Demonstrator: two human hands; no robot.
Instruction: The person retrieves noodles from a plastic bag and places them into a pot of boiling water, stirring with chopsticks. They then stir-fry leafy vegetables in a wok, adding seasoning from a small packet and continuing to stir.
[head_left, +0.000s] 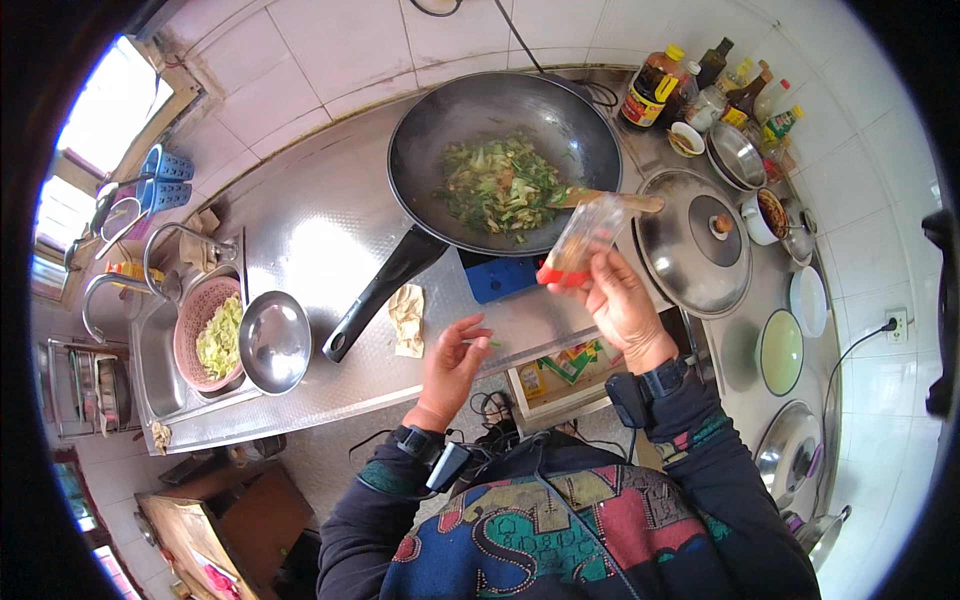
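My right hand (619, 304) grips a clear plastic shaker jar (589, 236) with a red lid, its lid end toward me and lower left. The jar is above the near right rim of a black wok (420, 157). Chopped leafy vegetables (502, 184) lie in the wok, and a wooden spatula (637, 202) rests in them with its handle over the rim. Beneath the wok shows part of a blue cooktop (491, 281). My left hand (454, 364) hovers near the counter edge with fingers loosely bent and nothing in them. A small green scrap (494, 343) is beside its fingertips.
Below the counter edge an open drawer (559, 397) holds packets. Crumpled paper (406, 321) lies beside the wok handle (386, 292). At left, a pink colander (187, 349) and metal bowl (274, 343) sit by the sink. A large lid (675, 255) and several bottles (652, 90) stand right.
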